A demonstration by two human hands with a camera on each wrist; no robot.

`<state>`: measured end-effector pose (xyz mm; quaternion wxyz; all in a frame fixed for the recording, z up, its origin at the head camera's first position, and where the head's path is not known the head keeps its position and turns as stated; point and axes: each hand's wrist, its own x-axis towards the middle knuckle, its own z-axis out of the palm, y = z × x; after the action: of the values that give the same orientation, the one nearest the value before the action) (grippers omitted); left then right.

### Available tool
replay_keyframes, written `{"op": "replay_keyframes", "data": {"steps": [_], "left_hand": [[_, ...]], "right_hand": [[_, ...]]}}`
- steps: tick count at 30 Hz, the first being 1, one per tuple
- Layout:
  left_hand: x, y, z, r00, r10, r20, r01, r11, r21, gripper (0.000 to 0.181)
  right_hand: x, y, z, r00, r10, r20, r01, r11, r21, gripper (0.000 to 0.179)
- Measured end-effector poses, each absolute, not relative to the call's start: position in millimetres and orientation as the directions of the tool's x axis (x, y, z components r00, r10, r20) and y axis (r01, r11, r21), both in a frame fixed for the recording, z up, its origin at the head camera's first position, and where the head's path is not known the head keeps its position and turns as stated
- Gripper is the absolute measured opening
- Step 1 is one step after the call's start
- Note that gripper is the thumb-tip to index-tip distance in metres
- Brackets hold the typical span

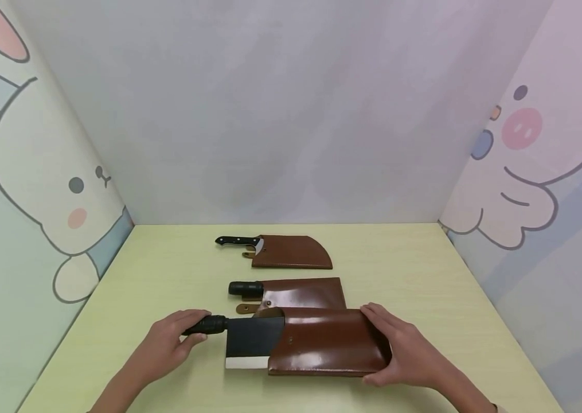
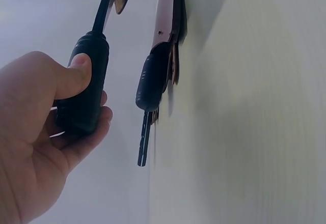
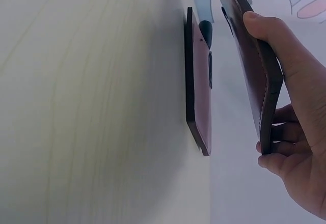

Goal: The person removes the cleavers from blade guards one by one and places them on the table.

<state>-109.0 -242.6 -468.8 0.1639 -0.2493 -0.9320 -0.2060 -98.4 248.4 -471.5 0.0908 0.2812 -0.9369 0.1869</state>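
Observation:
My left hand (image 1: 174,341) grips the black handle (image 1: 210,324) of a cleaver whose dark blade (image 1: 253,337) has a bright edge facing me. Part of that blade is inside a brown leather sheath (image 1: 329,341); the rest shows at its open left end. With thumb and fingers on opposite edges, my right hand (image 1: 406,350) holds the sheath's right end. In the left wrist view, the thumb lies along the handle (image 2: 84,81) and the fingers curl behind it. The right wrist view shows the sheath (image 3: 254,66) raised off the table.
Just behind lies a second sheathed cleaver (image 1: 303,292) with a black handle and a loose strap (image 1: 246,308). Farther back is a third knife in a curved brown sheath (image 1: 293,252), its riveted handle pointing left. Printed walls enclose the pale wooden table (image 1: 167,252) on three sides.

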Motion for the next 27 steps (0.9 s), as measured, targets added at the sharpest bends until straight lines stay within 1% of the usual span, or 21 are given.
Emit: {"op": "replay_keyframes", "data": {"steps": [5, 12, 21, 27], "left_hand": [[-108.3, -247.4, -470.2, -0.832, 0.389, 0.396, 0.518, 0.801, 0.301, 0.04], [-104.1, -250.8, -467.5, -0.859, 0.365, 0.359, 0.479, 0.82, 0.314, 0.038], [-100.6, -255.8, -470.7, -0.843, 0.376, 0.385, 0.497, 0.817, 0.292, 0.038], [-100.7, -261.4, -470.1, -0.85, 0.372, 0.372, 0.49, 0.817, 0.303, 0.038]], "right_hand": [[-99.5, 253.1, -473.4, -0.836, -0.484, 0.258, -0.546, 0.777, -0.313, 0.121], [-100.2, 257.9, -474.3, -0.836, -0.489, 0.25, -0.548, 0.769, -0.328, 0.121], [-98.9, 264.1, -474.4, -0.828, -0.505, 0.242, -0.56, 0.762, -0.325, 0.121], [-97.5, 270.5, -475.0, -0.829, -0.5, 0.251, -0.559, 0.762, -0.328, 0.121]]}}
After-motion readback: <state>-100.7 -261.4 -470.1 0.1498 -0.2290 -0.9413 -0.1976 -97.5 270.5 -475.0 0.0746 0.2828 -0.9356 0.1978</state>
